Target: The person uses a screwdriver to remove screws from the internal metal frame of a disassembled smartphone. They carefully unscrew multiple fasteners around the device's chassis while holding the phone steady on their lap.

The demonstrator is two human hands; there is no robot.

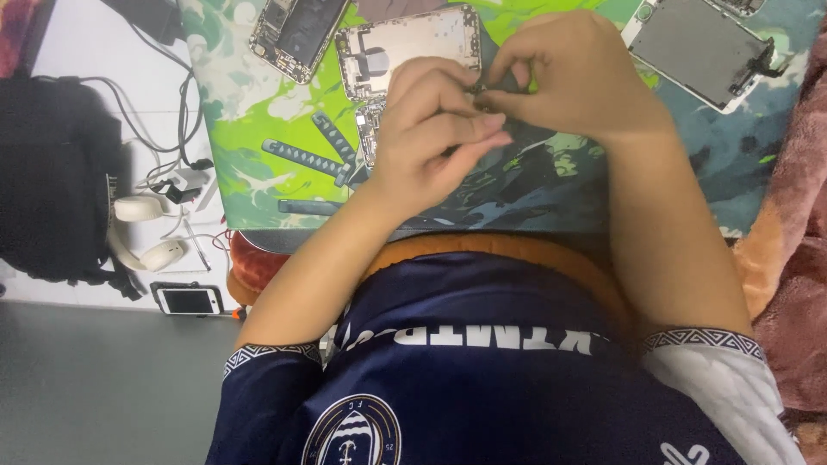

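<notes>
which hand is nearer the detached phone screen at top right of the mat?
Right. The right hand sits just left of the detached phone screen, not touching; the left hand is farther left.

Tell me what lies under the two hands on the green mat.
Under the left hand and right hand lies an opened phone housing on the green mat. Its lower part and whatever small piece the fingertips pinch are covered.

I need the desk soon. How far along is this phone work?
Done: the rear housing lies opened, the screen panel set apart. In hand: left hand and right hand pinch a small part together. Left: everything lies unassembled, circuit board included.
</notes>
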